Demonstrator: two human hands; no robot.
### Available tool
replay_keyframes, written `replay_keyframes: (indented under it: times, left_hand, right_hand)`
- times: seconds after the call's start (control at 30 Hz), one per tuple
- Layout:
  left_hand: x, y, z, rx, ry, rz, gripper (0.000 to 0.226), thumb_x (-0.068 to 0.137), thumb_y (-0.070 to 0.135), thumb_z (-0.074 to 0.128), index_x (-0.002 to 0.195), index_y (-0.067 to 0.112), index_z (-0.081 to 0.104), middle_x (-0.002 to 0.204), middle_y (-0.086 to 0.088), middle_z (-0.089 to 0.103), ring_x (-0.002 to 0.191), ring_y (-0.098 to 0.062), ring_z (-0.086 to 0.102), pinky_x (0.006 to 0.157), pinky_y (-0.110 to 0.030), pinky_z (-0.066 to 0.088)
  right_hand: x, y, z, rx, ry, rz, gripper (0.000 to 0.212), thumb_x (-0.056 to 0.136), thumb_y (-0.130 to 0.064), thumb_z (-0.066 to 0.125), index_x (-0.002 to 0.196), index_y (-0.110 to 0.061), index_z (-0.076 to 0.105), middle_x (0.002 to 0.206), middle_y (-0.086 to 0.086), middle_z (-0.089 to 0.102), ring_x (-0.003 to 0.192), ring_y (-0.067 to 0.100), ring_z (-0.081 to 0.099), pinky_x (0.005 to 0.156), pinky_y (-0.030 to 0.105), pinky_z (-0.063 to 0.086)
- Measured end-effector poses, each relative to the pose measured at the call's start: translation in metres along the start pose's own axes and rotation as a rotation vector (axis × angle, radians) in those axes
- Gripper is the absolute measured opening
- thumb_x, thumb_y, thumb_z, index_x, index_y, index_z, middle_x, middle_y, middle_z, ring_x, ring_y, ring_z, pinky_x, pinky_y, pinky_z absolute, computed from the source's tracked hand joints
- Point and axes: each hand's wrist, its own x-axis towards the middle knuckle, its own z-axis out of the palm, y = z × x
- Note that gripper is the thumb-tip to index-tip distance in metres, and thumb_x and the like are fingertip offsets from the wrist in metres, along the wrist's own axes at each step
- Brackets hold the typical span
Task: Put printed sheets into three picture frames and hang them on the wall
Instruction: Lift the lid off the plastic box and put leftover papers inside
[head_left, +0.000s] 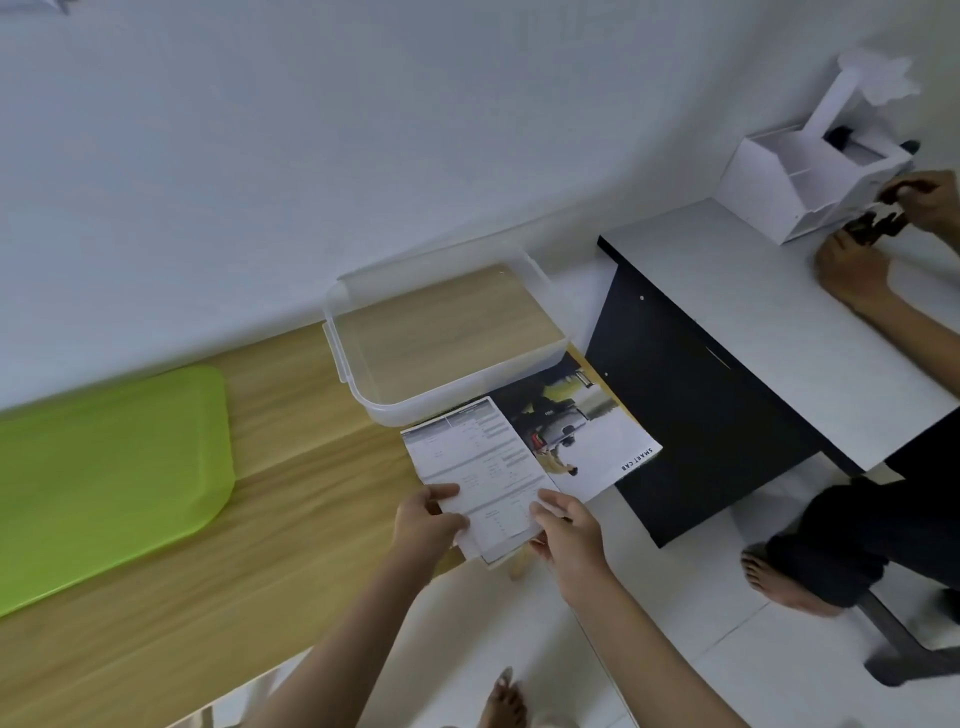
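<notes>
Dim cool light, soft blur, bowed edges

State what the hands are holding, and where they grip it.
Both hands, left and right, pinch the printed sheets at the near end, one on each side edge.

I see bare wooden tabletop (291, 467) open between the green tray (104, 478) and the clear plastic bin (441, 332). The bin blocks the way to the wall behind the printed sheets (519, 457); the black-sided desk (701, 395) closes off the right.
</notes>
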Motion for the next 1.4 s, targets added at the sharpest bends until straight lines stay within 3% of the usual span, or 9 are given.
replay_keyframes:
  times: [0.13, 0.33, 0.57, 0.73, 0.83, 0.93, 1.07, 1.3, 1.4]
  left_hand:
    - [-0.02, 0.0, 0.012, -0.028, -0.117, 0.005, 0.041, 0.077, -0.017, 0.056, 0.111, 0.006, 0.057, 0.109, -0.015, 0.057, 0.083, -0.023, 0.058, 0.058, -0.021, 0.05]
    - [-0.047, 0.011, 0.029, -0.101, -0.213, 0.178, 0.045, 0.08, -0.016, 0.055, 0.115, 0.011, 0.057, 0.117, -0.006, 0.056, 0.088, -0.016, 0.064, 0.062, -0.019, 0.054]
    - [-0.048, 0.075, 0.007, -0.144, -0.181, 0.413, 0.051, 0.083, -0.016, 0.051, 0.118, 0.019, 0.056, 0.112, 0.004, 0.06, 0.08, -0.003, 0.067, 0.068, -0.019, 0.055]
    - [-0.019, 0.125, -0.031, -0.169, -0.087, 0.483, 0.056, 0.083, -0.019, 0.046, 0.124, 0.019, 0.053, 0.109, 0.008, 0.06, 0.081, -0.005, 0.068, 0.067, -0.021, 0.057]
    - [0.015, 0.144, -0.051, -0.135, -0.009, 0.445, 0.058, 0.082, -0.018, 0.047, 0.126, 0.018, 0.051, 0.109, 0.005, 0.056, 0.087, -0.012, 0.063, 0.063, -0.021, 0.056]
    - [0.054, 0.157, -0.062, -0.05, 0.073, 0.403, 0.061, 0.08, -0.016, 0.048, 0.131, 0.018, 0.047, 0.113, 0.0, 0.053, 0.087, -0.013, 0.058, 0.064, -0.022, 0.052]
    - [0.098, 0.165, -0.066, 0.087, 0.1, 0.339, 0.064, 0.079, -0.014, 0.049, 0.134, 0.018, 0.044, 0.114, 0.0, 0.051, 0.088, -0.013, 0.059, 0.074, -0.028, 0.055]
    - [0.138, 0.163, -0.063, 0.261, 0.134, 0.237, 0.066, 0.077, -0.01, 0.048, 0.134, 0.023, 0.044, 0.12, 0.0, 0.047, 0.098, -0.02, 0.056, 0.066, -0.02, 0.051]
    - [0.145, 0.162, -0.06, 0.291, 0.183, 0.216, 0.069, 0.075, -0.009, 0.047, 0.136, 0.022, 0.041, 0.124, -0.003, 0.049, 0.099, -0.021, 0.055, 0.08, -0.034, 0.055]
  right_hand:
    - [-0.011, -0.01, -0.019, -0.031, 0.061, -0.118, 0.026, 0.085, -0.008, 0.063, 0.1, -0.029, 0.065, 0.11, 0.002, 0.064, 0.1, 0.021, 0.063, 0.08, 0.041, 0.057]
    - [-0.039, -0.037, -0.036, -0.095, 0.144, -0.455, 0.035, 0.084, -0.005, 0.065, 0.113, -0.025, 0.059, 0.114, -0.007, 0.061, 0.102, 0.009, 0.061, 0.066, 0.015, 0.054]
    - [-0.034, -0.105, -0.013, 0.006, 0.127, -0.532, 0.044, 0.075, -0.018, 0.076, 0.11, -0.039, 0.06, 0.103, 0.0, 0.067, 0.089, 0.03, 0.067, 0.078, 0.048, 0.058]
    - [0.0, -0.148, 0.041, -0.06, 0.089, -0.626, 0.05, 0.07, -0.029, 0.076, 0.116, -0.04, 0.058, 0.109, 0.008, 0.063, 0.071, 0.012, 0.055, 0.084, 0.046, 0.056]
    - [0.026, -0.163, 0.08, -0.098, 0.055, -0.606, 0.049, 0.077, -0.015, 0.075, 0.121, -0.026, 0.058, 0.107, 0.009, 0.063, 0.058, 0.01, 0.045, 0.073, 0.033, 0.059]
    - [0.055, -0.171, 0.114, -0.111, 0.058, -0.555, 0.047, 0.077, -0.008, 0.073, 0.121, -0.017, 0.058, 0.107, -0.009, 0.058, 0.093, 0.01, 0.056, 0.087, 0.03, 0.054]
    - [0.098, -0.17, 0.138, -0.27, 0.099, -0.43, 0.048, 0.076, -0.005, 0.073, 0.12, -0.015, 0.057, 0.124, 0.001, 0.056, 0.119, 0.02, 0.051, 0.099, 0.035, 0.046]
    - [0.134, -0.167, 0.149, -0.418, 0.128, -0.226, 0.053, 0.077, -0.003, 0.072, 0.123, -0.016, 0.05, 0.125, 0.003, 0.052, 0.113, 0.024, 0.054, 0.093, 0.04, 0.052]
    - [0.143, -0.166, 0.152, -0.454, 0.077, -0.114, 0.062, 0.074, 0.005, 0.07, 0.127, -0.016, 0.045, 0.124, 0.009, 0.052, 0.101, 0.024, 0.06, 0.087, 0.039, 0.055]
